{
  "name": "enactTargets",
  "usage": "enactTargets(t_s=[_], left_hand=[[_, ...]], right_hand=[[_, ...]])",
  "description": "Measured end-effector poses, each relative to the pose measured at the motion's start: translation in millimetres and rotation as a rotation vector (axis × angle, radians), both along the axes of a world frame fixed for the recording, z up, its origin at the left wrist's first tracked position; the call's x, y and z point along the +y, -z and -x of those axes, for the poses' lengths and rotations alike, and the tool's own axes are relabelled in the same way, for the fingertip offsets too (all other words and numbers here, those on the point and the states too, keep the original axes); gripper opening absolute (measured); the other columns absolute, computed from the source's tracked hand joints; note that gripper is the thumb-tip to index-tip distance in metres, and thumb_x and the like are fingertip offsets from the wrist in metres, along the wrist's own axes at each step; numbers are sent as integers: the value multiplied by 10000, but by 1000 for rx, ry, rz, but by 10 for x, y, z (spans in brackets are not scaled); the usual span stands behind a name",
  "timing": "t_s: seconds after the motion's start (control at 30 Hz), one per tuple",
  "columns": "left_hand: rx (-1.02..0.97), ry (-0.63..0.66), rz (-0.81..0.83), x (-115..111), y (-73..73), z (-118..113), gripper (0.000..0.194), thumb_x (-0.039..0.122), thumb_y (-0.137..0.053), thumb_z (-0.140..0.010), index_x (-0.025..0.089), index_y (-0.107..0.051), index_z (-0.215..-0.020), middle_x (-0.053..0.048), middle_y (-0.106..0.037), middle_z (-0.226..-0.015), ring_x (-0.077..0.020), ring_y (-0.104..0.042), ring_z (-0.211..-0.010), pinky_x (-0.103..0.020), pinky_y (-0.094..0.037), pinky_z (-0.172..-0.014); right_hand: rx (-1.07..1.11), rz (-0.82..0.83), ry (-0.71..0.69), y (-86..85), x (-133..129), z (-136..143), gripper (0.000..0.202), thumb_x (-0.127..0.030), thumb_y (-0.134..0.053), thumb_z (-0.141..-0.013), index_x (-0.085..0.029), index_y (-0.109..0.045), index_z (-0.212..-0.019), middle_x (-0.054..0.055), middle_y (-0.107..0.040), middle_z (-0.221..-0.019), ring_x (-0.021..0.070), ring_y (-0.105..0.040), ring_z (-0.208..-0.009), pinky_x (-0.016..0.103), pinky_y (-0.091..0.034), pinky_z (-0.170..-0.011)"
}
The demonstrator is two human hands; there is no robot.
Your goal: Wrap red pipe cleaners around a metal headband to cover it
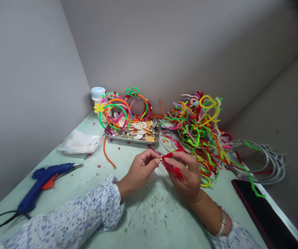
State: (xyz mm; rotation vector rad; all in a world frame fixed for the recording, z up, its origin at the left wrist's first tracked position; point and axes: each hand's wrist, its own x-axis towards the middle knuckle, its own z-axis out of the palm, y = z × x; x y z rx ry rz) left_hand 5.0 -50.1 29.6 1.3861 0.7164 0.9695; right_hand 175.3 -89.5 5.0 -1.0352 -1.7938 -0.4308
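Note:
In front of me, over the middle of the table, my two hands meet. Thumb and forefinger of my left hand (143, 167) pinch the end of a small thin piece at the fingertips; its kind is too small to tell. My right hand (186, 174) is closed on a fuzzy red pipe cleaner (168, 155), which runs to the left fingertips. A red tuft shows between the right fingers, and part of the pipe cleaner is hidden by them. Just behind the hands lie thin wire-like loops and a dark red strand.
A metal tray (132, 140) of shells carries colourful pipe-cleaner headbands (117, 103). Right of it rises a heap of pipe cleaners (198, 128). Clear hoops (270, 173) and a phone (265, 214) lie right; a blue glue gun (42, 183) and plastic bag (80, 142) lie left.

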Motion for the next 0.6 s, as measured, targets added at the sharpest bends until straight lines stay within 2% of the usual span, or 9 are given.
enactTargets(t_s=[0.13, 0.3, 0.5, 0.6], left_hand=[[24, -4, -47, 10, 28, 9, 125, 273, -579, -819, 150, -600, -808, -11, -575, -757, -123, -504, -716, -244, -403, -695], [63, -4, -118, 19, 11, 12, 124, 261, -560, -827, 147, -604, -804, -13, -594, -766, -123, -518, -720, -244, -412, -705], [70, 3, -148, 8, -10, 16, 114, 246, -546, -836, 146, -587, -800, -11, -581, -770, -116, -497, -717, -238, -400, -696], [86, 14, -143, -22, -1, 11, 108, 243, -540, -841, 145, -568, -805, 1, -549, -746, -107, -466, -687, -225, -380, -650]], right_hand=[[-119, -14, 31, -83, 3, -48, 343, -127, -650, -781, -301, -636, -1076, 51, -638, -1051, 213, -584, -944, 369, -456, -806], [-190, -9, 81, -314, 4, -32, 213, -184, -691, -770, -270, -678, -964, 12, -715, -947, 212, -589, -944, 367, -415, -857], [-130, 203, 37, -523, -5, 47, 81, -216, -655, -799, -220, -685, -873, 23, -704, -886, 215, -588, -930, 393, -382, -894], [-70, 359, 21, -586, -34, 70, 46, -224, -645, -795, -212, -680, -822, 30, -685, -847, 211, -587, -877, 379, -396, -841]])
